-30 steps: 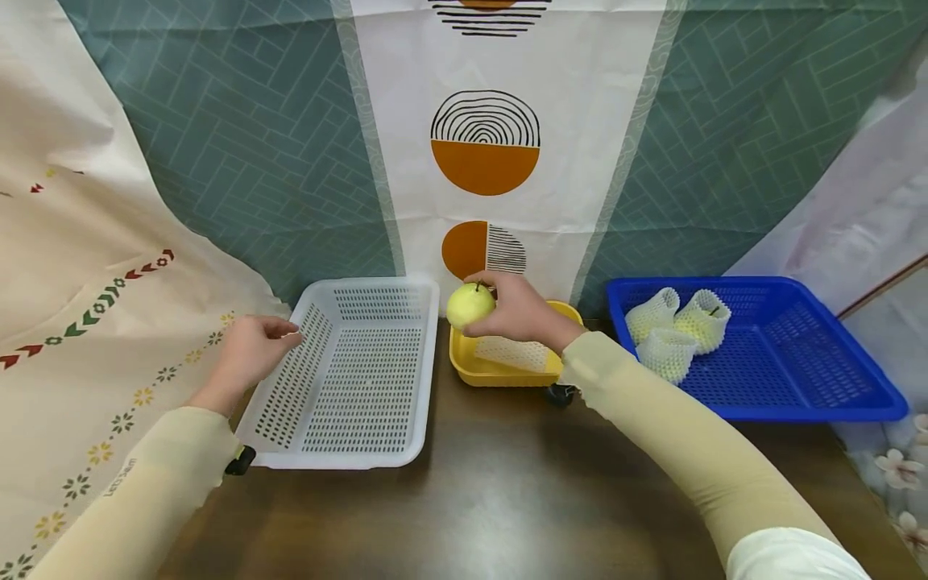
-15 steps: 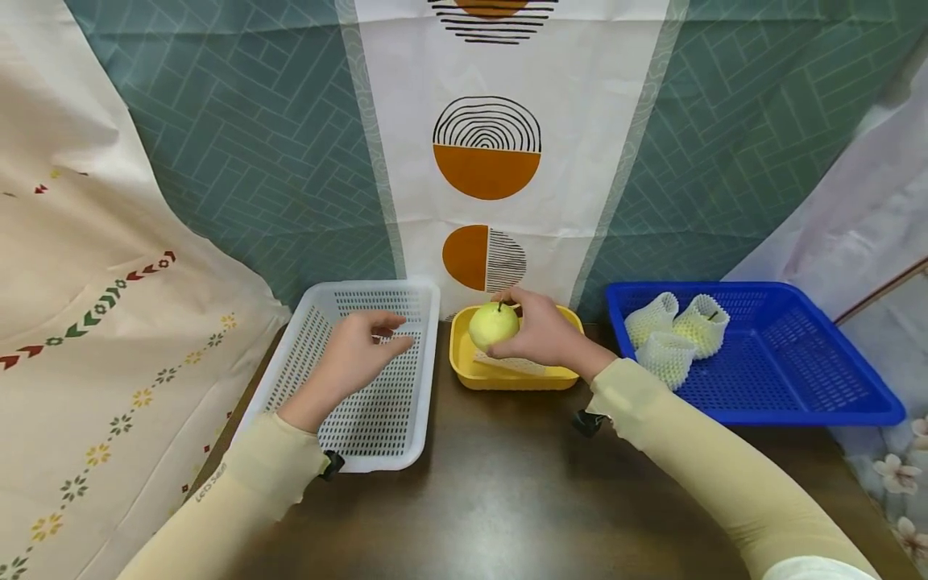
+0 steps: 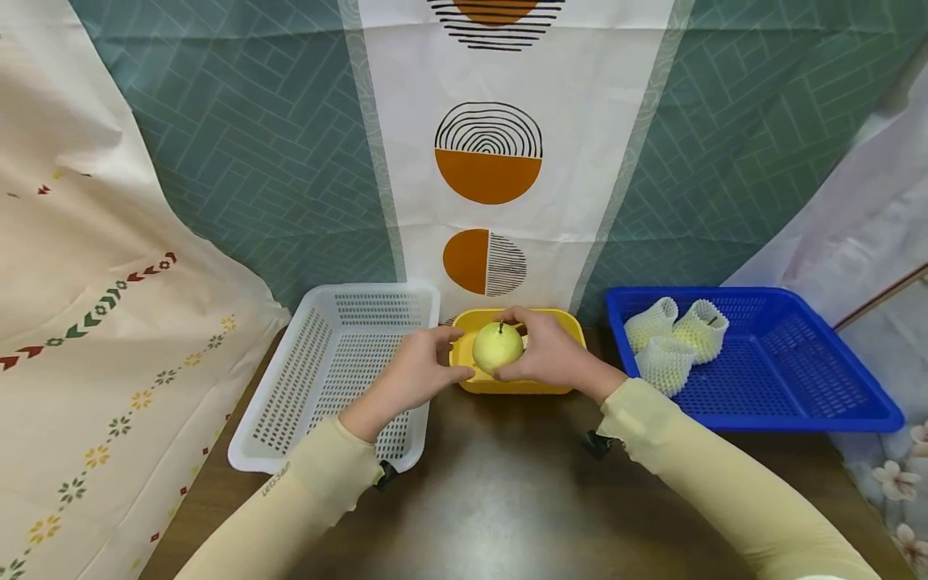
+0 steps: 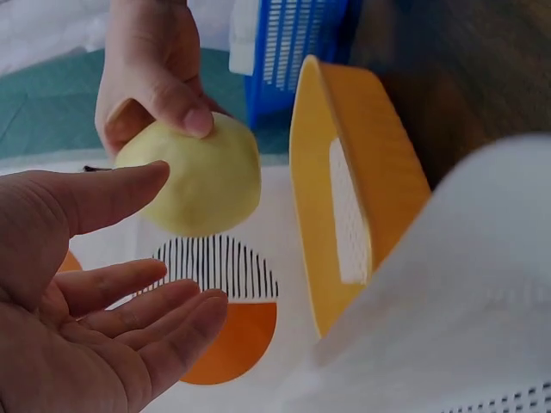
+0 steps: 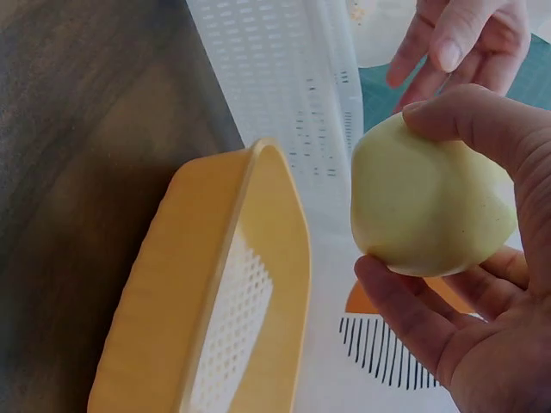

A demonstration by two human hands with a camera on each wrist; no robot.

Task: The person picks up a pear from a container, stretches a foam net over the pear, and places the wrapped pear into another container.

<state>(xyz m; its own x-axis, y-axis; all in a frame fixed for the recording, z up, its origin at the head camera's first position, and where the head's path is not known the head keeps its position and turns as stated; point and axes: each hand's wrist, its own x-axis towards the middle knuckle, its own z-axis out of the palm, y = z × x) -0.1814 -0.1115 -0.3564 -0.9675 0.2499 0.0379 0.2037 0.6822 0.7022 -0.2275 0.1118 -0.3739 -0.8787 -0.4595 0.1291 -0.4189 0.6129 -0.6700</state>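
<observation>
A pale yellow-green pear [image 3: 497, 348] with a dark stem is held above the yellow tray [image 3: 518, 387]. My right hand [image 3: 548, 354] grips it from the right, thumb on one side and fingers on the other, as the right wrist view [image 5: 482, 258] shows. On the pear's left is my left hand [image 3: 415, 372], thumb and fingers spread apart, with a gap between its fingertips and the fruit. In the left wrist view the same left hand [image 4: 95, 301] holds nothing. A white foam net [image 5: 232, 323] lies flat inside the yellow tray.
A white perforated basket [image 3: 246, 451] stands on the left of the brown table [image 3: 493, 499]. At the right is a blue basket [image 3: 805, 362] with foam-netted fruit [image 3: 665, 364] in its left end. A patterned cloth [image 3: 290, 161] hangs behind.
My left hand has moved right, from the white basket's left side to beside the pear. My right hand has brought the pear slightly right and lower in the head view, still gripped.
</observation>
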